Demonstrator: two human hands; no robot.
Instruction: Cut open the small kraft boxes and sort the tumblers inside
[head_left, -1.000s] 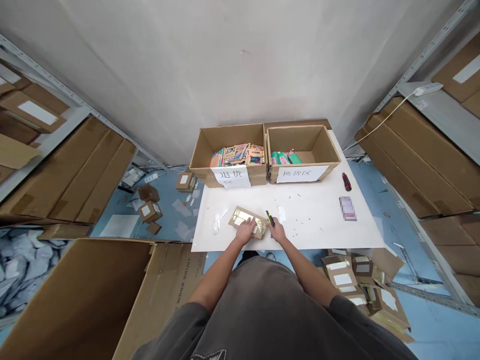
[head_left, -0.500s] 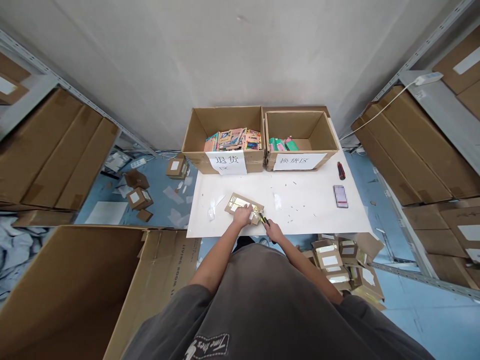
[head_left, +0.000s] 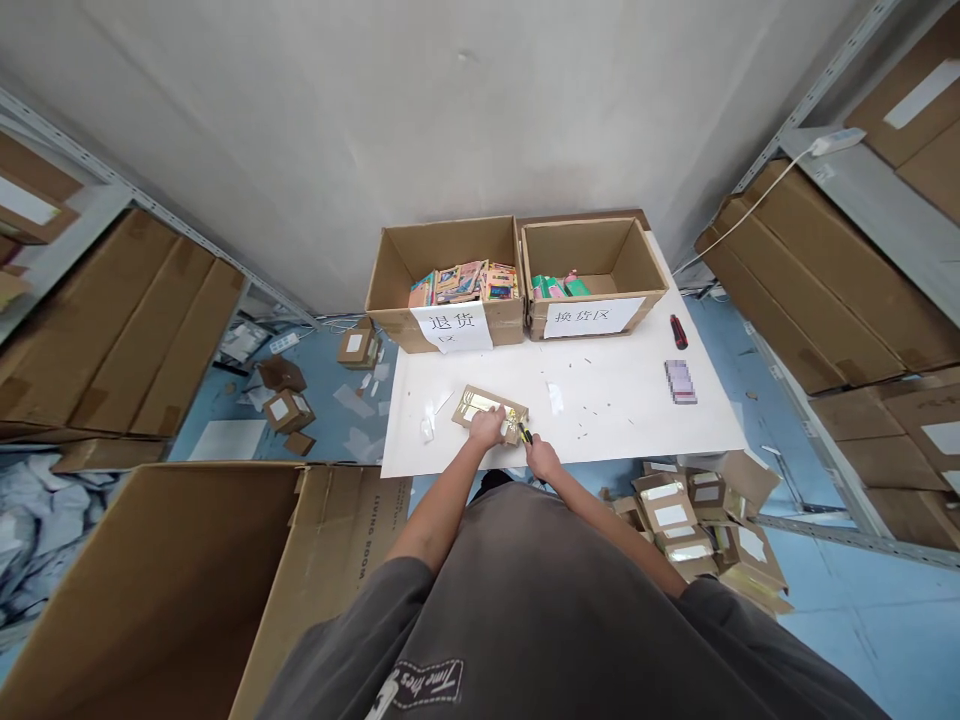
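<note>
A small flat cardboard box [head_left: 466,402], with shiny tape along its top, lies near the front edge of the white table [head_left: 622,415]. My left hand [head_left: 487,427] grips it from the near side, fingers over the top. In my right hand [head_left: 543,459] is a black and yellow utility knife [head_left: 527,436], its front end at the taped right end of the box. Whether the blade is in the tape is too small to tell. Scraps of clear plastic [head_left: 427,428] lie left of the box.
Two open cartons stand at the table's back: one [head_left: 506,328] with colourful packs, one [head_left: 641,312] with green and pink items. A red and black cutter [head_left: 679,332] and a pixelated stack [head_left: 681,382] lie right. A big open carton [head_left: 315,560] stands left; several boxes [head_left: 670,515] lie below right.
The camera view has tilted slightly. My right hand and the knife have shifted a little at the box's right end; my left hand still holds the box.
</note>
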